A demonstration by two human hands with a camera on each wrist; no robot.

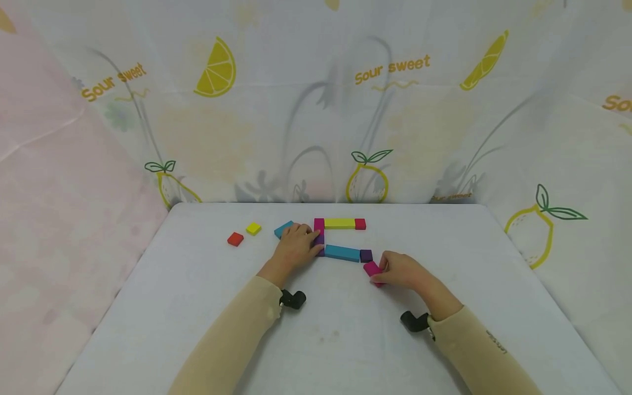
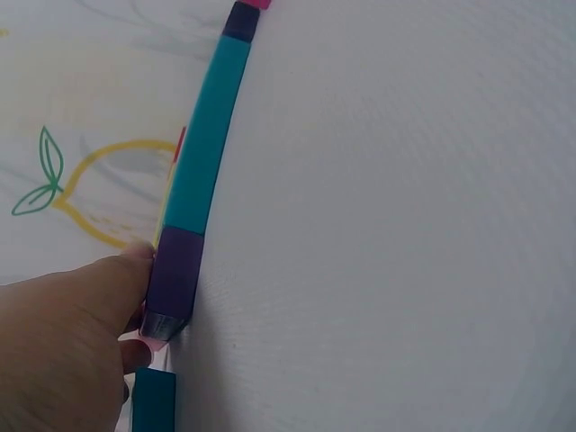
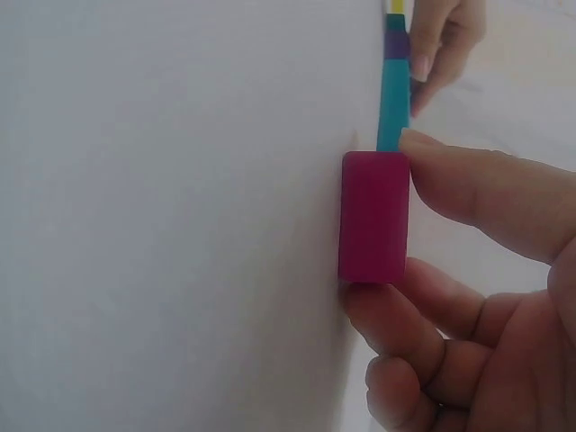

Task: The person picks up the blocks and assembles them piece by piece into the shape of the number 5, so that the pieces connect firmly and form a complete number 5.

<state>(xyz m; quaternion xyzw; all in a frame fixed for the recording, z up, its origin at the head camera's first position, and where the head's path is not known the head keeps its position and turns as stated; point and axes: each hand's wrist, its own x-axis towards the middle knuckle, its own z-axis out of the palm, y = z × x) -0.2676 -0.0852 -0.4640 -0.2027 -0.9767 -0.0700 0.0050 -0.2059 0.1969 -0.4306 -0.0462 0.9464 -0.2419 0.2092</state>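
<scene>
My left hand [image 1: 296, 245] is at the left corner of a row of blocks, thumb and finger about a purple block [image 2: 175, 274]. Beyond it lies a pink block [image 1: 319, 223]. A long blue block [image 1: 342, 253] runs right from the purple one to a small dark purple block [image 1: 366, 255]. Just below that, my right hand [image 1: 402, 270] pinches a pink block [image 3: 374, 216] between thumb and fingers, held at a tilt in the head view. Another blue block [image 1: 283, 229] is partly hidden by the left hand.
A yellow block [image 1: 339, 224] and a red block [image 1: 360, 224] continue the far row. Left of the hands lie a small yellow block [image 1: 254, 229] and an orange-red block [image 1: 235, 239]. All rest on a white-covered table [image 1: 326, 340] before a lemon-print cloth [image 1: 296, 109].
</scene>
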